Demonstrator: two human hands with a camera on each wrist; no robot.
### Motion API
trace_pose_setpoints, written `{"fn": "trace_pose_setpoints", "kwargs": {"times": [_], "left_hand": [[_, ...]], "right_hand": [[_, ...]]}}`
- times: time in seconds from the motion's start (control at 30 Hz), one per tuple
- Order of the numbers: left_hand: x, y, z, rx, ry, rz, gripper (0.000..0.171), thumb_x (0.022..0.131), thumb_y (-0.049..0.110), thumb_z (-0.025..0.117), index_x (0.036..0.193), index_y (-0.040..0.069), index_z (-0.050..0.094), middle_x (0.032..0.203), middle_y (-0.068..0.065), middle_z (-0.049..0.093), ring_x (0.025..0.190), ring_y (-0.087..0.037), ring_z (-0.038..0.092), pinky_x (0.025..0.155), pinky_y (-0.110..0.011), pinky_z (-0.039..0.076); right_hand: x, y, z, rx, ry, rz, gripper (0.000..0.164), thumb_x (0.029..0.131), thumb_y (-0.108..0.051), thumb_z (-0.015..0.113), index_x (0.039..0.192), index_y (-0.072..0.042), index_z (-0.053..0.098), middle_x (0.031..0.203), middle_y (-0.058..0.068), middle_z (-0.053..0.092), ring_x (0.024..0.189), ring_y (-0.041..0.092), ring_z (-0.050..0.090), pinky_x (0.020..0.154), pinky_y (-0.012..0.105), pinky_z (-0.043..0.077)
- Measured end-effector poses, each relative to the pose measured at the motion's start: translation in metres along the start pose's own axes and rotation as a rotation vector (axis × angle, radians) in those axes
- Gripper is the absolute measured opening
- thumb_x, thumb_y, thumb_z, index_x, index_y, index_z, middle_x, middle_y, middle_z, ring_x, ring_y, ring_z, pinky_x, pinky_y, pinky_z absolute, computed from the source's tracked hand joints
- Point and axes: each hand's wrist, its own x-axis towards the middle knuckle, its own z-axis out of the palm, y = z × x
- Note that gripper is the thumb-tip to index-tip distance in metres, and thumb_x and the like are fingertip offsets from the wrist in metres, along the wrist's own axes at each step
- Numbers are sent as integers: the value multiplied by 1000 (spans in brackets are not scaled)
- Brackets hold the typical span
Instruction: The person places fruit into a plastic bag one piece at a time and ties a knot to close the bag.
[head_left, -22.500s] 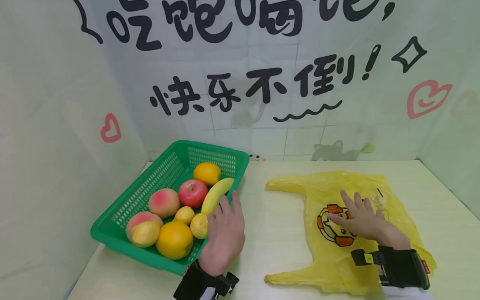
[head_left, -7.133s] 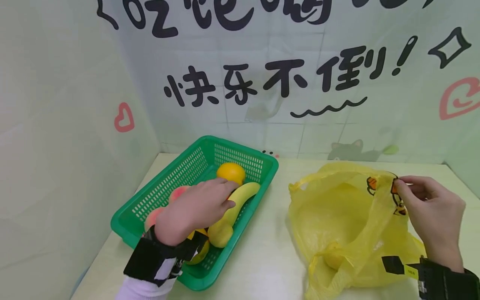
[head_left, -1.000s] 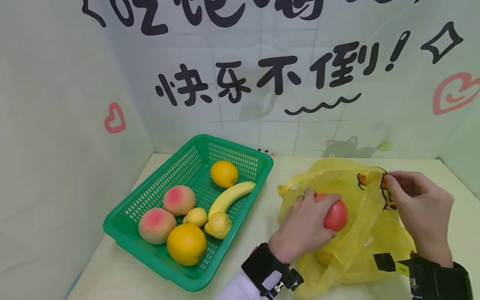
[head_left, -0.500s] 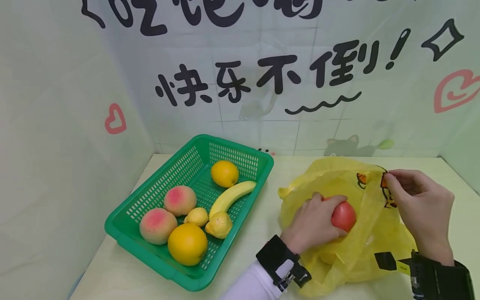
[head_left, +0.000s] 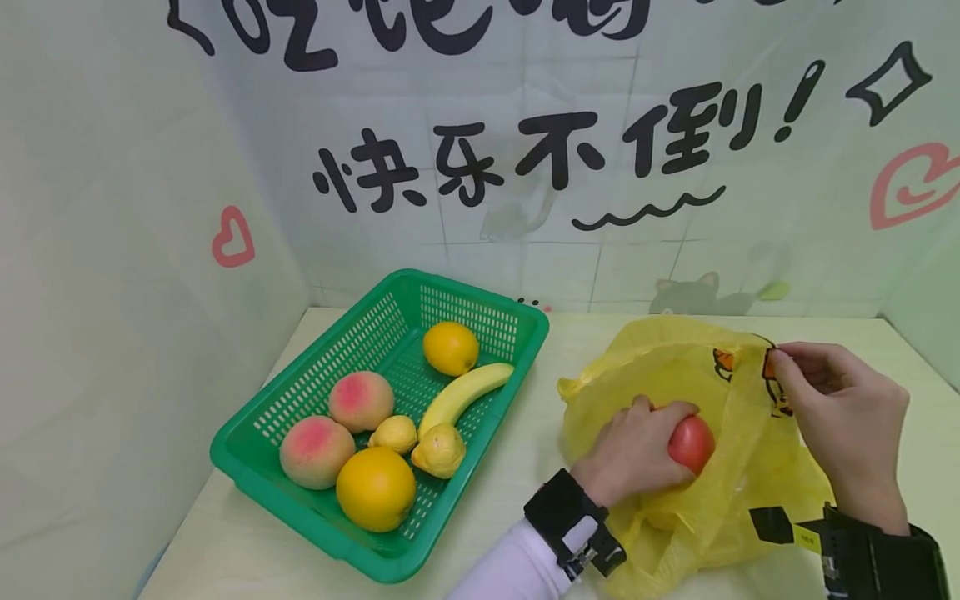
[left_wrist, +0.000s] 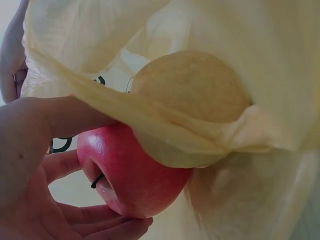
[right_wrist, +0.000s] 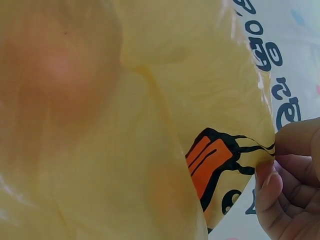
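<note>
My left hand [head_left: 630, 454] holds a red apple [head_left: 692, 445] inside the mouth of a yellow plastic bag [head_left: 652, 367]. In the left wrist view, fingers and thumb curl round the apple [left_wrist: 135, 175], its stem end showing. A fold of the bag lies over the thumb, and a round yellowish fruit [left_wrist: 190, 85] sits against the apple, partly behind film. At the upper right of the bag, my right hand [head_left: 855, 417] pinches its edge between thumb and forefinger, beside an orange-and-black print. The right wrist view shows the same pinch by the right hand [right_wrist: 292, 185].
To the left stands a green basket [head_left: 315, 533] with two peaches [head_left: 317, 452], two oranges [head_left: 375, 489], a banana [head_left: 461, 398] and two small yellow knobbly fruits [head_left: 438, 451]. A printed cloth backdrop [head_left: 495, 275] closes the table's [head_left: 517, 500] far side.
Earlier the bag lay flat and the apple was in the basket. Over the last second my left hand has carried the apple right and down into the bag. The right hand keeps its pinch.
</note>
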Motion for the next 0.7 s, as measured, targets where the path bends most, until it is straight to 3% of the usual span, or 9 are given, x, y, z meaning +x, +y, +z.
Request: {"fn": "trace_pose_setpoints", "kwargs": {"times": [0.33, 0.7], "left_hand": [[3, 0, 4, -29, -64, 55, 59, 85, 34, 73, 139, 37, 50, 120, 5, 58, 94, -6, 51, 67, -15, 43], [3, -2, 1, -16, -127, 107, 54, 90, 43, 66, 140, 40, 47, 128, 8, 56, 100, -3, 53, 69, -14, 44]], "right_hand": [[0, 1, 0, 5, 14, -10, 22, 90, -14, 71, 105, 2, 73, 77, -47, 46, 66, -24, 46, 65, -4, 37], [2, 3, 0, -26, 10, 17, 23, 91, -17, 70, 106, 1, 73, 75, -46, 44, 66, -24, 44, 65, -4, 36]]}}
